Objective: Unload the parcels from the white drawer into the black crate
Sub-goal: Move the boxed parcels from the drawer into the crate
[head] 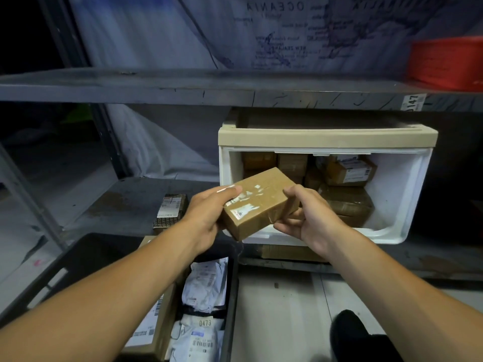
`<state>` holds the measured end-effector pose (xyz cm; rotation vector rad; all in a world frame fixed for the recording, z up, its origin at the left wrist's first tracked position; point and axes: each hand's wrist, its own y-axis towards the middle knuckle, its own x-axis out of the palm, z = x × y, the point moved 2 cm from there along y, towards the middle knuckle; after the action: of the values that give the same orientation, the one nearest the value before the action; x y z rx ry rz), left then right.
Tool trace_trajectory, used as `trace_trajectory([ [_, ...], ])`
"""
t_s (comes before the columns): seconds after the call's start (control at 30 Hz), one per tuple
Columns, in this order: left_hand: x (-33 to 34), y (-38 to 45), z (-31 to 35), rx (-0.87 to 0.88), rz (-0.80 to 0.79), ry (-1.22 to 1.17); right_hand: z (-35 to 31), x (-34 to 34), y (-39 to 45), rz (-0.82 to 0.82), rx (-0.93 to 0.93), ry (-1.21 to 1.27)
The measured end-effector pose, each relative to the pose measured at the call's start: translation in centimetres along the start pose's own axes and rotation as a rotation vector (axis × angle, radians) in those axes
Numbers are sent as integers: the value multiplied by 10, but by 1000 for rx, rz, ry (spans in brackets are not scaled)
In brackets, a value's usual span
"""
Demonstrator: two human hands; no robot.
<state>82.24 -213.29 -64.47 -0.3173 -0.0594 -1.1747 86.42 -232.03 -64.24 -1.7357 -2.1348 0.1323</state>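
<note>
A brown taped parcel hangs in front of the white drawer, held by both hands. My left hand grips its left end, thumb on top. My right hand grips its right end from below and the side. The drawer is pulled out on the lower shelf and holds several more brown parcels. Below my left forearm stands the black crate, with white bagged parcels and a labelled cardboard box inside.
A small dark labelled package lies on the grey shelf left of the drawer. An upper shelf runs overhead, carrying a red bin. A flat cardboard piece lies under the drawer. My dark shoe is on the floor.
</note>
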Motion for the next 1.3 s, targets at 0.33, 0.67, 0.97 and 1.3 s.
trace_trajectory([
  [0.33, 0, 0, -4, -19, 20, -76, 1, 4, -7, -91, 82, 79],
  [0.67, -9, 4, 6, -7, 85, -146, -5, -3, -8, -210, -14, -122],
  [0.97, 7, -5, -9, -27, -62, -23, 7, 9, -9, -257, -8, -110],
  [1.3, -2, -1, -1, -10, -147, 51, 6, 1, -2, -170, -26, -66],
])
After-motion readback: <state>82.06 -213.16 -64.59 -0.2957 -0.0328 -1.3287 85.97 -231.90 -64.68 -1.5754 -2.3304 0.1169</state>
